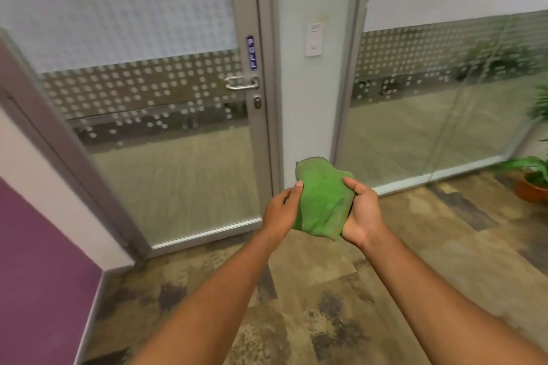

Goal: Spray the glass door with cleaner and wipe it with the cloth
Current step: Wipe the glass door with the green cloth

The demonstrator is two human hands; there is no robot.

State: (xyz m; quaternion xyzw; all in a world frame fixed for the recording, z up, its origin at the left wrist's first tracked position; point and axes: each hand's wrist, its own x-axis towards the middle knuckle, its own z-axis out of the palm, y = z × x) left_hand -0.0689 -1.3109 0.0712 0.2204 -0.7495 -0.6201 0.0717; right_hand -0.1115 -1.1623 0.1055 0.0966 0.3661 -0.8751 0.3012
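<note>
My left hand [281, 210] and right hand [360, 213] grip a folded green cloth [321, 198], long axis pointing up-and-away toward the glass door [166, 139].

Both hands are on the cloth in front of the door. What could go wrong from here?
No spray bottle is in view, so the green cloth might go onto the glass door dry and smear. It is bunched between the left hand and right hand, so it could wipe unevenly.
</note>
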